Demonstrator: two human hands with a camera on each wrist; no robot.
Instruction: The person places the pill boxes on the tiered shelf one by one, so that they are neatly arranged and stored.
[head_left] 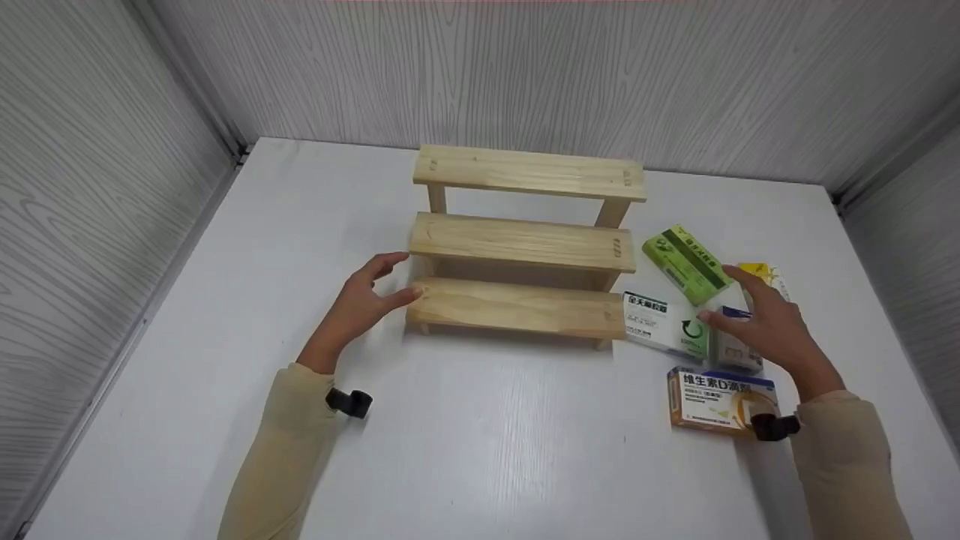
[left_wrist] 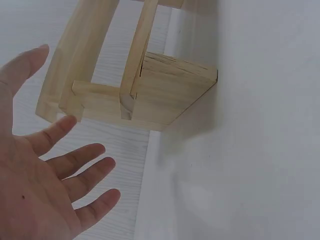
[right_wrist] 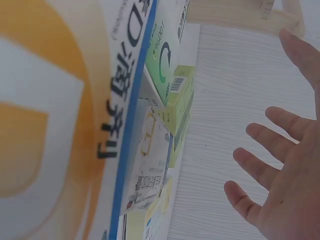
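A three-tier wooden step shelf (head_left: 517,240) stands on the white table. My left hand (head_left: 365,296) is at its left end, fingers spread and holding nothing; in the left wrist view the fingers (left_wrist: 85,157) are apart beside the shelf's side. Over the medicine boxes hovers my right hand (head_left: 772,330), its fingers spread and holding nothing. Nearest to it are a green box (head_left: 686,262), a white-and-green box (head_left: 660,322) and a small white box with a dark blue edge (head_left: 735,349), partly hidden by the hand.
An orange-and-white box (head_left: 712,401) with a blue top edge lies closest to the front, below the right hand. Behind that hand a yellow-and-white box (head_left: 765,276) is partly covered. Wood-grain panels (head_left: 525,75) enclose the table at the back and sides.
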